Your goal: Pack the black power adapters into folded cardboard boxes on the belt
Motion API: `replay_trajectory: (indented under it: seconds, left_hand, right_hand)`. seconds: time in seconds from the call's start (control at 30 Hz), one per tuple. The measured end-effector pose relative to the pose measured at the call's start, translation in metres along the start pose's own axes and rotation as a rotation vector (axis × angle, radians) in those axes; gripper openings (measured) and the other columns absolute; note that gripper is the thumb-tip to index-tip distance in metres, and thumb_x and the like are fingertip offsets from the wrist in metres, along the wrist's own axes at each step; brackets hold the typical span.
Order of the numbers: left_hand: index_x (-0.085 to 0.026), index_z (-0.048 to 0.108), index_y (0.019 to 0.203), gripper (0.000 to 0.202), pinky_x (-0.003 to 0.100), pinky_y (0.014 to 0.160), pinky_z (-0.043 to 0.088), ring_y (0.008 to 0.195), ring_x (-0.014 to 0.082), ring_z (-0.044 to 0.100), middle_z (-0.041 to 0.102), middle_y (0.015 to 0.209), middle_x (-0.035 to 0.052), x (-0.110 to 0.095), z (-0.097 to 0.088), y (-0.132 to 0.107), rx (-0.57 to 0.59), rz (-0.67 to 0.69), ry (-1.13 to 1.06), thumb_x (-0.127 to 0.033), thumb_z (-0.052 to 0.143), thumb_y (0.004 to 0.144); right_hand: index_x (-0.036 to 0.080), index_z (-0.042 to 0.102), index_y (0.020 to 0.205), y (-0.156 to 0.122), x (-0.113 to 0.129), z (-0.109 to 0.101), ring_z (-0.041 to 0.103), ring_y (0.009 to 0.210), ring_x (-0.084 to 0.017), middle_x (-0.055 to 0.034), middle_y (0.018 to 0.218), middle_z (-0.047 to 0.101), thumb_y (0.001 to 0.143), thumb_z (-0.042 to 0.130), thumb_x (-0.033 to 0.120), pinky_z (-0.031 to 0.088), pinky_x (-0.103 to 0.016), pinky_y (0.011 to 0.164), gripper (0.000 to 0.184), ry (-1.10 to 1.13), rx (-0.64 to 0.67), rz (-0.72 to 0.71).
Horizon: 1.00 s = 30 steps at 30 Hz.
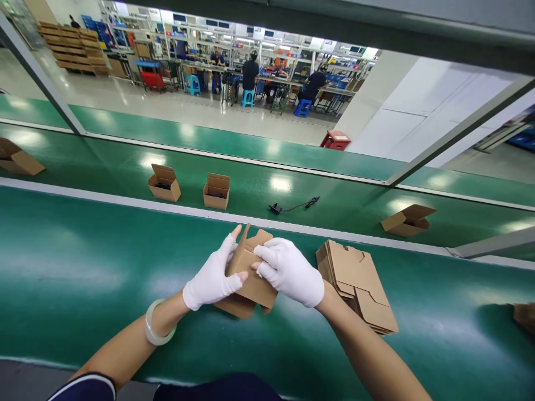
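the left hand (213,273) and the right hand (290,273), both in thin white gloves, close from either side on a half-folded corrugated cardboard carton (248,273), held over the green conveyor belt (83,267) in front of the person. the left hand's fingers (228,250) curl up one side of the carton, near a flap (243,240) that stands upright, while the right hand's fingers (267,257) lie across the upper panel from the other side. neither hand is open, and the carton sits firmly between them, with a lower panel jutting out beneath towards the person. the board looks light and fairly stiff, though springy along its creases, and it would probably bend rather than break. the folded edges seem the best place to take hold, since a loose flap would likely give way under the fingers. a stack of flat carton blanks (355,284) lies on the same belt, just beside the right wrist, and a clear bangle (159,323) circles the left wrist. on the farther belt (251,184) sit open cartons (164,186) and a black cable (292,206). well beyond, a co-worker (251,75) is at a long workbench.
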<state>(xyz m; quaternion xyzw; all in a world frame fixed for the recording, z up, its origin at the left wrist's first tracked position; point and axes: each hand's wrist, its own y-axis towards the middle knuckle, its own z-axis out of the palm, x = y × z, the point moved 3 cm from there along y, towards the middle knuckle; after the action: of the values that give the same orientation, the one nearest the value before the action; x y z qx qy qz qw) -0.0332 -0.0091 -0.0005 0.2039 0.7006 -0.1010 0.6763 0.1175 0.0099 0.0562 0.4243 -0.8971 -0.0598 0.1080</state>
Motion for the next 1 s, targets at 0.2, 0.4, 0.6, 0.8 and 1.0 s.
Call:
replay_trajectory:
  seconds: [0.2,0.4,0.6,0.8,1.0]
  left_hand:
    - [-0.020,0.051,0.099,0.034,0.034,0.076,0.049,0.086,0.0190,0.056,0.055,0.098,0.0043,-0.018,-0.008,0.004,0.046,0.071,0.420,-0.042,0.061,0.075]
    - [-0.020,0.043,0.085,0.025,0.033,0.074,0.048,0.092,0.0191,0.055,0.049,0.110,0.0085,-0.024,-0.005,0.004,-0.044,0.319,0.519,-0.036,0.060,0.075]
    - [-0.021,0.042,0.086,0.027,0.037,0.078,0.047,0.108,0.0260,0.054,0.047,0.122,0.0135,-0.023,0.000,0.003,-0.020,0.439,0.517,-0.036,0.061,0.074]
    - [-0.020,0.042,0.085,0.029,0.037,0.077,0.048,0.106,0.0266,0.055,0.048,0.120,0.0131,-0.020,-0.001,-0.003,0.036,0.375,0.484,-0.036,0.063,0.073]
    - [-0.021,0.042,0.090,0.030,0.036,0.080,0.047,0.098,0.0225,0.058,0.053,0.118,0.0106,-0.015,0.006,-0.002,0.111,0.323,0.422,-0.035,0.062,0.074]
  right_hand:
    - [0.018,0.062,0.087,-0.013,0.000,-0.001,0.054,0.064,-0.017,-0.0032,0.065,0.060,0.088,0.040,0.022,0.041,-0.035,0.078,0.022,0.155,-0.324,-0.013]
    - [0.024,0.046,0.130,-0.032,-0.029,0.012,0.049,0.116,-0.025,-0.0095,0.126,0.055,0.088,0.043,0.039,0.038,-0.044,0.097,0.044,1.087,-0.447,0.597]
    - [0.025,0.046,0.130,-0.029,-0.024,0.022,0.048,0.118,-0.025,-0.0076,0.131,0.052,0.071,0.071,0.039,0.037,-0.041,0.101,0.066,1.830,-0.046,0.592]
    - [0.022,0.042,0.131,-0.032,-0.017,0.028,0.050,0.116,-0.023,-0.0086,0.128,0.053,0.061,0.078,0.033,0.037,-0.036,0.101,0.080,1.871,0.031,0.637]
    - [0.020,0.034,0.137,-0.034,-0.016,0.038,0.053,0.113,-0.024,-0.0122,0.127,0.053,0.061,0.077,0.036,0.042,-0.040,0.094,0.088,1.742,0.168,0.617]
